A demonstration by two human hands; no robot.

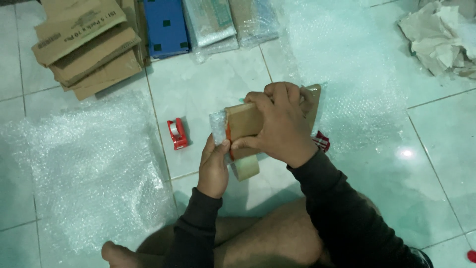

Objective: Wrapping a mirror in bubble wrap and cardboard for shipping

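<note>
A brown cardboard parcel, bubble-wrapped at one end, held above a tape roll, seemingly brown.

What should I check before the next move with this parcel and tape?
1. Parcel held: ok, the right hand grips it from above, off the floor.
2. Left hand on the near end: ok, its thumb presses by the orange strip.
3. Bubble wrap end closed: not ok, it sticks out loose at the left end.
4. Tape roll within reach: ok, it shows just under the parcel.
5. Tape end stuck down: cannot tell, the hands hide it.
6. Red dispenser nearby: ok, on the tiles to the left, untouched.
</note>
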